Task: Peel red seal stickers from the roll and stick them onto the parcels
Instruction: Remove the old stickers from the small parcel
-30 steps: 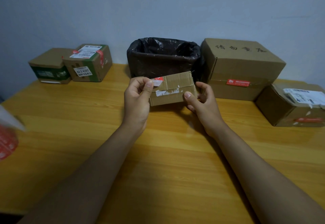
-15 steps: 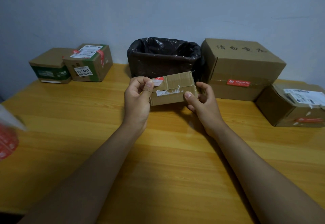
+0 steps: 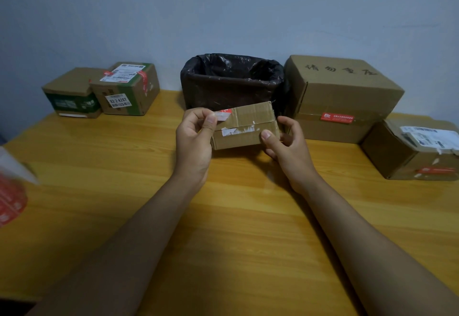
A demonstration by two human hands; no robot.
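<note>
Parcel first: we have the small brown cardboard parcel [image 3: 244, 127] lifted over the wooden counter [image 3: 223, 228], long axis left-right. Our right hand [image 3: 285, 146] grips its right end; left hand [image 3: 195, 139] fingers [image 3: 211, 119] pinch the red-and-white seal sticker [image 3: 223, 114] at the top-left corner, ready to press rightward.

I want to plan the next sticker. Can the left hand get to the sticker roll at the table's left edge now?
Probably not yet: the left hand pinches the red sticker on the small parcel. Once it lets go, bare table lies between it and the sticker roll.
</note>
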